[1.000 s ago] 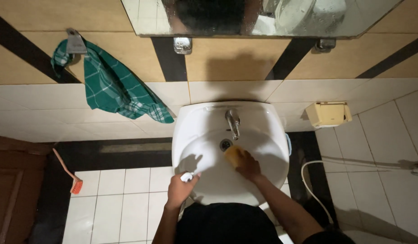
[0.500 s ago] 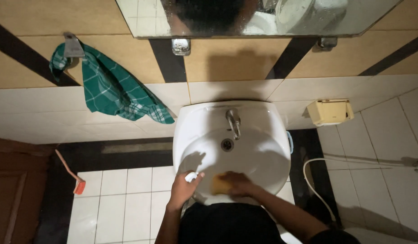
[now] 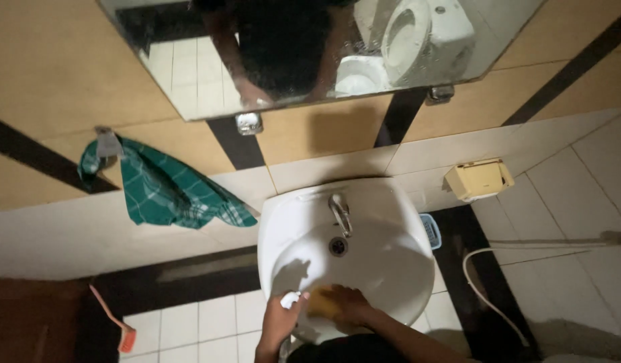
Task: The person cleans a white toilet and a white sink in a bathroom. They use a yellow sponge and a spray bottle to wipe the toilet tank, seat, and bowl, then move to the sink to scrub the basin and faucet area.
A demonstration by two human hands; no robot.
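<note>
Sponge, yellow and soft-looking, lies pressed against the near inner wall of the white sink, just under the right hand, whose grip is closed over it from the right. Its long axis runs roughly along the rim. Left hand sits just beside it, clenched on a small white object at the rim. Tap and drain lie beyond, well apart.
</note>
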